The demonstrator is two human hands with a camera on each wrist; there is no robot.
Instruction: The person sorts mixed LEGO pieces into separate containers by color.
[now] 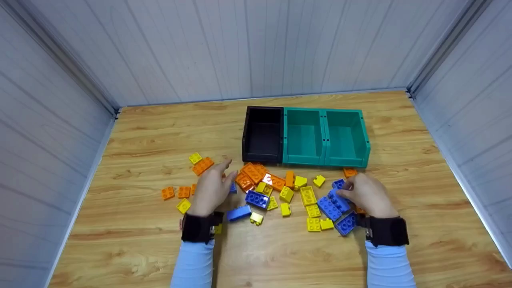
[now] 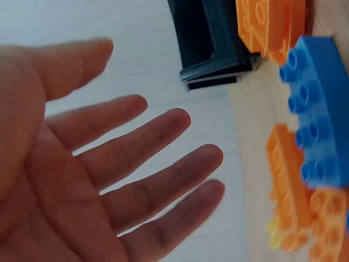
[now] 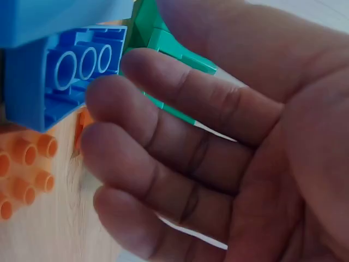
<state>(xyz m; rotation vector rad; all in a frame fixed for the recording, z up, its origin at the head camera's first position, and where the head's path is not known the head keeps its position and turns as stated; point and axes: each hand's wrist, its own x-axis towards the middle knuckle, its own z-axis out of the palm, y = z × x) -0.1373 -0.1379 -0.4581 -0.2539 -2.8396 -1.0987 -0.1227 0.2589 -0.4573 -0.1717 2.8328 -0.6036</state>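
Observation:
My left hand (image 1: 210, 190) hovers over the left part of the brick pile, its fingers spread and its palm holding nothing in the left wrist view. Close beside it lie an orange brick (image 1: 203, 166) and a blue brick (image 2: 322, 112). My right hand (image 1: 370, 194) is at the blue bricks on the right, fingers slightly bent. In the right wrist view its index fingertip is right at the edge of a blue brick (image 3: 82, 65) with its hollow underside showing. Another blue brick (image 1: 329, 208) lies next to it. The thumb tip is out of the right wrist view.
A black bin (image 1: 263, 158) and two green bins (image 1: 304, 159) (image 1: 347, 161) stand side by side behind the pile. Several yellow bricks (image 1: 308, 196) and orange bricks (image 1: 253, 173) lie scattered on the wooden table (image 1: 280, 260). Pale panel walls (image 1: 224, 52) enclose the back and sides.

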